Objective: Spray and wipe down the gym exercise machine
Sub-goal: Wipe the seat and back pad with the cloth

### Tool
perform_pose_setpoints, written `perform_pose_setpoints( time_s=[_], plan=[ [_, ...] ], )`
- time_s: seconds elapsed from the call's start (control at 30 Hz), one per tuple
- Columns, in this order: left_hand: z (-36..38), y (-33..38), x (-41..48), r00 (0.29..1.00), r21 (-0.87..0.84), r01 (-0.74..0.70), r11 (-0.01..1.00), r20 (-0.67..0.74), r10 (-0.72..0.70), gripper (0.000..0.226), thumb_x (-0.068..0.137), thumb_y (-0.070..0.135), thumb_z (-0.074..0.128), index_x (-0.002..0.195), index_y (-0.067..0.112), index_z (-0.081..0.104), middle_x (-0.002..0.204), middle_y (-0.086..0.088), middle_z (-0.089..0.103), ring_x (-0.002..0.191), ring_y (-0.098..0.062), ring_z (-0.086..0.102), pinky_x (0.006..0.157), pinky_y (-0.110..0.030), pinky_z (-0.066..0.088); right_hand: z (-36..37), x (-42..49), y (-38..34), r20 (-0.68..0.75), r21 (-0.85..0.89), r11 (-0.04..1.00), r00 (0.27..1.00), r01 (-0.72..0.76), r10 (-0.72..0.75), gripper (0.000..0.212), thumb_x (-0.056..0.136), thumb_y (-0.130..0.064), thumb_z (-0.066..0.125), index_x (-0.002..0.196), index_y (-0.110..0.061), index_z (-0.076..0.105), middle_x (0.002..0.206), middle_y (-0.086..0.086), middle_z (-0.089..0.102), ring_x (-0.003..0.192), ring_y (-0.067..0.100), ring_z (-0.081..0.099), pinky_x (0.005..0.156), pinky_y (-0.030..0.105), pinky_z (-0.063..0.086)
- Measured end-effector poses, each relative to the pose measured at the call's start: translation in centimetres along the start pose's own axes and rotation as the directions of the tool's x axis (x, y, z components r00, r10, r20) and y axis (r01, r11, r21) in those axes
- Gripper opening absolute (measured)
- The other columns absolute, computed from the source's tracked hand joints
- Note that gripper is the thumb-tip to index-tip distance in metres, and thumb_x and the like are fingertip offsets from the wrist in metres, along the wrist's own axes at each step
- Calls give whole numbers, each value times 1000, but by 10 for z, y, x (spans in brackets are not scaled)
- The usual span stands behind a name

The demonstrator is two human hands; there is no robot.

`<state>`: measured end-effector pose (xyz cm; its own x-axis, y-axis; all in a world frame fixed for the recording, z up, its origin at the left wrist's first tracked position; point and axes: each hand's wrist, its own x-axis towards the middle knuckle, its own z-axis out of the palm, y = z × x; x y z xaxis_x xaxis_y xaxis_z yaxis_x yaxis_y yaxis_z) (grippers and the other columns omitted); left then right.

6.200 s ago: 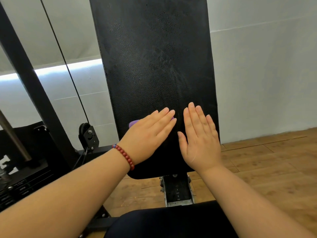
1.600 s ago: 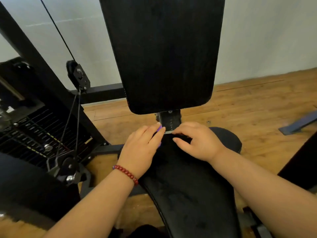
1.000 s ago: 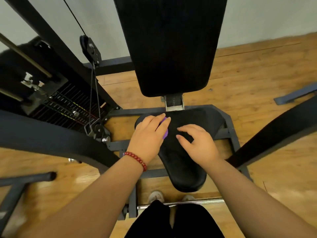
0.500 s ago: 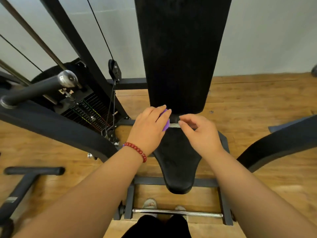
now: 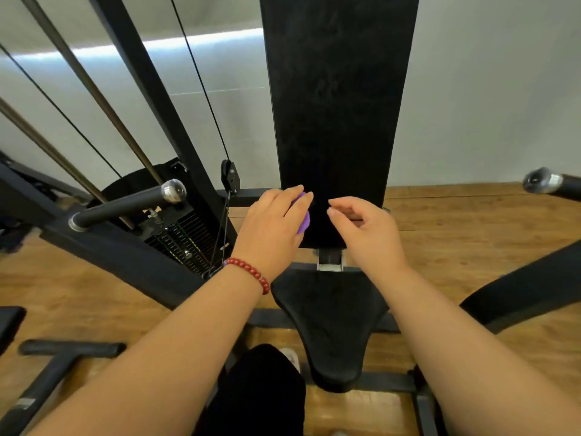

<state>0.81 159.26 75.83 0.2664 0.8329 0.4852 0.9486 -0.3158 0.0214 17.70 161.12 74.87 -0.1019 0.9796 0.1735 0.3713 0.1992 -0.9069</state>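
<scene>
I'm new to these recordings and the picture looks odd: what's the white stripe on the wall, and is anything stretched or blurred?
Head view: the stripe looks like glare on the wall; the wide lens makes the back pad flare wider upward; the handle at the right edge is soft.

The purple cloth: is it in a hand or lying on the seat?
In a hand: the left hand presses the purple cloth against the back pad, above the seat.
</scene>
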Motion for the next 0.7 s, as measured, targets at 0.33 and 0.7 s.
perform_pose_setpoints(
  time_s=[0.33, 0.7],
  plan=[
    [-15, -19, 66, 996, -34, -16, 999, -86, 13, 58, 73, 6, 80, 128, 5, 60, 127, -13, 61, 112, -33, 59, 91, -45, 51, -10, 60, -36, -69, 3, 994, 991, 111, -111, 24, 95, -28, 61, 119, -26, 66, 98, -26, 61, 96, -18, 55, 78, -1, 41],
    [-4, -65, 161, 981, -78, -76, 994, -184, 60, 54, 76, 7, 79, 127, 4, 61, 128, -13, 62, 111, -34, 59, 91, -47, 52, -9, 155, -60, -129, -38, 987, 979, 154, -158, 24, 94, -29, 61, 118, -32, 64, 97, -33, 57, 97, -20, 53, 76, -2, 41]
  ],
)
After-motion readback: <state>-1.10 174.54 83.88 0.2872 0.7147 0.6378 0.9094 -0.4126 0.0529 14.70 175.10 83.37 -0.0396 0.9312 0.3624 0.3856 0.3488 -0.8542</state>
